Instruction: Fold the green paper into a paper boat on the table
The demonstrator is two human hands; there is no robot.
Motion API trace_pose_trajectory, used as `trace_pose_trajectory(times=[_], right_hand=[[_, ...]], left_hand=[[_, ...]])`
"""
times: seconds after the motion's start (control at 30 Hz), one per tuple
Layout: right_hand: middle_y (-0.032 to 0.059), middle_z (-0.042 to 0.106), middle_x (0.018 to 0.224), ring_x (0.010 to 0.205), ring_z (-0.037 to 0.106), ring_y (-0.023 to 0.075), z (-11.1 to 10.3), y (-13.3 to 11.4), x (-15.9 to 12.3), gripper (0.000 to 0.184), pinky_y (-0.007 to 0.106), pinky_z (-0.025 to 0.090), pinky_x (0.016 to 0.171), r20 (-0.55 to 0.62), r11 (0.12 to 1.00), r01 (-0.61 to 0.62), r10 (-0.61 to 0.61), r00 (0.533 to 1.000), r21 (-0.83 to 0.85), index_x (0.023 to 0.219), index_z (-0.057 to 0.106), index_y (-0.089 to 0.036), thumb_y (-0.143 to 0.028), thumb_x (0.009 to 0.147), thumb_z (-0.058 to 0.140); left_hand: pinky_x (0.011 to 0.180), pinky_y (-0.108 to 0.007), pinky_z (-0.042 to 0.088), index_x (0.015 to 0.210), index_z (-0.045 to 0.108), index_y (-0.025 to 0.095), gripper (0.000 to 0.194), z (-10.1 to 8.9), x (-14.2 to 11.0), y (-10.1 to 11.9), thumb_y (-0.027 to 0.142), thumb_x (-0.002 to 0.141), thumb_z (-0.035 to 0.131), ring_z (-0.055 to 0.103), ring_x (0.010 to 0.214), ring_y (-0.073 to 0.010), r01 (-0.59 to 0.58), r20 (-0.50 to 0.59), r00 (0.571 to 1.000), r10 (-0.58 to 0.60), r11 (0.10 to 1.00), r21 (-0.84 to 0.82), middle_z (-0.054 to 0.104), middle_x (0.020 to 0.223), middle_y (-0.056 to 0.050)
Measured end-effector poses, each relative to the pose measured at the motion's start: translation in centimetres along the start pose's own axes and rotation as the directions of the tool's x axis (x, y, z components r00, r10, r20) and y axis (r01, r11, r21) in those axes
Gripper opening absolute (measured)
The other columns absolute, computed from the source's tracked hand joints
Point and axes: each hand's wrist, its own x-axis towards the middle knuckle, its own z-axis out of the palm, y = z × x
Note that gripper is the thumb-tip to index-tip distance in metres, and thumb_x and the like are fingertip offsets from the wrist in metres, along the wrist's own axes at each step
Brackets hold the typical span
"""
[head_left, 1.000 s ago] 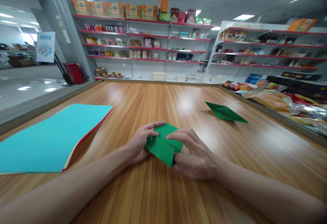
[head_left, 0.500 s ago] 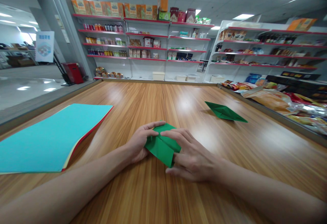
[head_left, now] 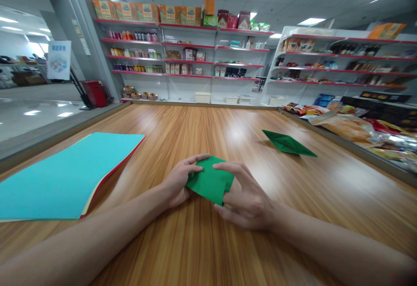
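Note:
A folded piece of green paper (head_left: 208,178) is held between my two hands, just over the wooden table (head_left: 182,255). My left hand (head_left: 180,181) pinches its left edge, thumb on top and the other fingers behind. At the right edge, my right hand (head_left: 246,197) grips the paper, its index finger reaching over the top face. Some right fingertips are hidden behind the paper. Farther off to the right lies a folded green paper boat (head_left: 289,142), pointed at both ends and touched by neither hand.
On the left rests a stack of coloured sheets (head_left: 71,173), turquoise on top with yellow and red beneath. Packaged snacks (head_left: 352,129) sit past the table's right edge. Stocked shelves (head_left: 185,44) stand behind, and a sign (head_left: 59,60) at far left.
The green paper's front layers have come together into a flatter face, where a central crease and flap showed before. My right hand has shifted slightly with it; my left hand is almost still.

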Motion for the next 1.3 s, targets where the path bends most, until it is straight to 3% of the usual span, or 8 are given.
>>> trace_pose_trajectory(times=[0.2,0.3,0.4,0.57,0.73,0.93,1.07,1.3], right_hand=[[0.0128,0.045,0.122,0.116,0.045,0.0302,0.7,1.2,-0.7,0.009,0.045,0.042,0.088,-0.27,0.937,-0.35,0.336,0.902,-0.004,0.08,0.059,-0.017,-0.023,0.076,0.065],[0.0131,0.051,0.114,0.105,0.052,0.0256,1.4,2.4,-1.1,0.037,0.04,0.046,0.082,-0.262,0.786,-0.589,0.618,0.741,0.187,0.107,0.051,-0.018,-0.033,0.078,0.067],[0.0087,0.061,0.094,0.081,0.059,0.0193,1.8,3.3,-1.3,0.04,0.032,0.047,0.067,-0.034,0.556,-0.732,0.804,0.593,0.393,0.108,0.05,-0.016,-0.045,0.082,0.061],[0.0017,0.053,0.054,0.05,0.046,0.0113,1.4,3.2,-1.0,0.047,0.026,0.034,0.05,0.248,0.507,-0.773,0.75,0.614,0.38,0.061,0.052,-0.015,-0.051,0.09,0.046],[-0.0018,0.045,0.051,0.048,0.039,0.0094,1.2,3.1,-1.0,0.046,0.025,0.027,0.047,0.165,0.486,-0.749,0.779,0.605,0.449,0.058,0.047,-0.016,-0.051,0.087,0.051],[-0.0022,0.044,0.056,0.052,0.037,0.0095,1.4,4.1,-1.3,0.041,0.025,0.028,0.05,-0.018,0.38,-0.7,0.885,0.464,0.604,0.065,0.055,-0.015,-0.052,0.081,0.06],[-0.003,0.043,0.056,0.052,0.035,0.0089,1.7,4.5,-1.6,0.038,0.024,0.027,0.05,-0.026,0.351,-0.662,0.894,0.447,0.662,0.065,0.054,-0.015,-0.049,0.08,0.063],[-0.0002,0.053,0.065,0.059,0.047,0.0121,2.1,4.8,-1.9,0.032,0.024,0.037,0.054,0.035,0.249,-0.601,0.907,0.42,0.759,0.078,0.058,-0.016,-0.048,0.079,0.066]], left_hand=[[0.066,-0.026,0.056,0.128,0.049,0.017,0.052,-0.3,0.4,-0.1,0.014,0.08,0.067,0.066,0.076,-0.0165,-0.094,-0.013,0.995,0.094,0.995,-0.016,0.065,0.106,-0.012],[0.076,-0.031,0.056,0.133,0.044,0.019,0.066,-0.3,0.4,-0.4,0.011,0.074,0.072,0.066,0.084,-0.0187,-0.163,0.021,0.986,0.164,0.985,-0.056,0.065,0.105,-0.01],[0.082,-0.036,0.055,0.141,0.034,0.024,0.082,-0.2,0.1,-0.6,0.011,0.071,0.075,0.066,0.09,-0.0214,-0.202,0.057,0.977,0.204,0.978,-0.045,0.066,0.106,-0.009],[0.077,-0.039,0.056,0.145,0.025,0.028,0.093,0.0,-0.3,-0.6,0.015,0.069,0.078,0.067,0.083,-0.0207,-0.298,-0.001,0.954,0.299,0.953,0.053,0.068,0.098,-0.007],[0.066,-0.031,0.057,0.109,0.059,0.013,0.046,-0.1,0.0,-0.9,0.025,0.07,0.079,0.066,0.078,-0.0199,-0.229,0.004,0.973,0.23,0.969,0.095,0.068,0.095,-0.011],[0.064,-0.032,0.057,0.088,0.064,0.01,0.026,-0.5,-0.2,-0.5,0.028,0.073,0.075,0.066,0.069,-0.0183,-0.12,0.133,0.985,0.114,0.992,0.036,0.068,0.077,-0.007],[0.064,-0.038,0.057,0.061,0.055,0.012,0.034,-0.7,-0.3,-0.3,0.039,0.073,0.071,0.066,0.063,-0.0215,-0.036,0.167,0.985,0.044,0.998,-0.054,0.063,0.062,-0.006],[0.064,-0.031,0.054,0.081,0.068,0.007,0.034,-0.5,-0.5,-0.7,0.04,0.073,0.072,0.067,0.069,-0.0209,-0.082,0.163,0.986,0.046,0.971,0.223,0.07,0.078,-0.014]])
